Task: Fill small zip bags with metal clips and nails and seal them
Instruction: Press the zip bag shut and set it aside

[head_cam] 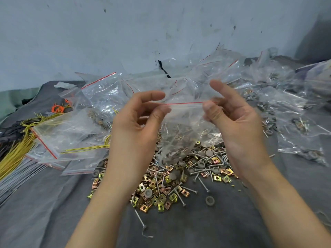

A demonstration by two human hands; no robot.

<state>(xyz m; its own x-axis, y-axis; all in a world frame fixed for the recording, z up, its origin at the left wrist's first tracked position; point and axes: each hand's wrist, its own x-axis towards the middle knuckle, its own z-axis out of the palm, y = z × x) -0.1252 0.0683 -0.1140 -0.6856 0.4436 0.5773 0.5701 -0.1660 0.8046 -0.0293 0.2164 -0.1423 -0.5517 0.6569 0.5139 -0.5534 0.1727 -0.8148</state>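
While left hand (136, 120) and right hand (232, 120) pinch zip bag (184, 122) top | contents blurred | clip-and-nail pile (172, 183) beneath partly hidden

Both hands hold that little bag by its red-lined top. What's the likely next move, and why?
Probably pinch along the red strip to press it shut: the left hand and right hand pinch the zip bag at each end of its top, and nails seem to sit inside, though the pile behind makes that uncertain.
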